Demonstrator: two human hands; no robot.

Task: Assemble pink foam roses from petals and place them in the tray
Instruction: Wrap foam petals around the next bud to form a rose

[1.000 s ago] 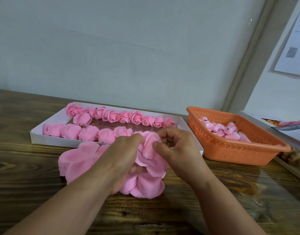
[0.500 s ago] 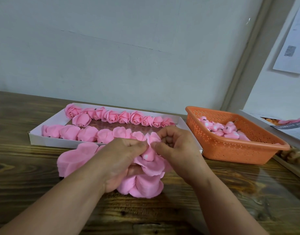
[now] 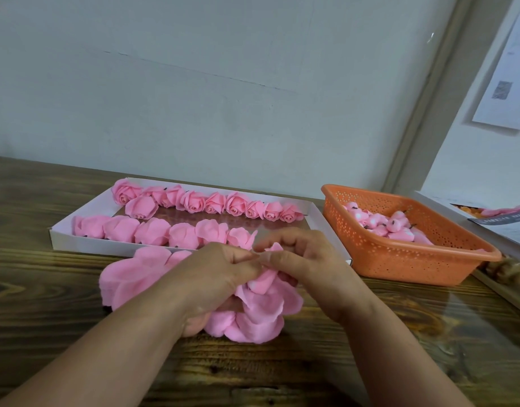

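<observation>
Two hands — left hand [image 3: 220, 277] and right hand [image 3: 305, 265] — are pinching a pink foam rose [image 3: 264, 282] between curled fingertips, just before the white tray [image 3: 76, 245] of roses.

Non-task surroundings

Dark wood-grain table [image 3: 62, 342]. Pale grey wall [image 3: 223, 83] behind it, beige vertical trim strip [image 3: 429, 107] at right. White printed paper sheet [image 3: 505, 77] pinned on the right wall. Flat printed papers [image 3: 505, 227] lie at the table's right edge.

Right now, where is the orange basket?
In the head view, the orange basket sits on the wooden table, right of the white tray of roses.
</observation>
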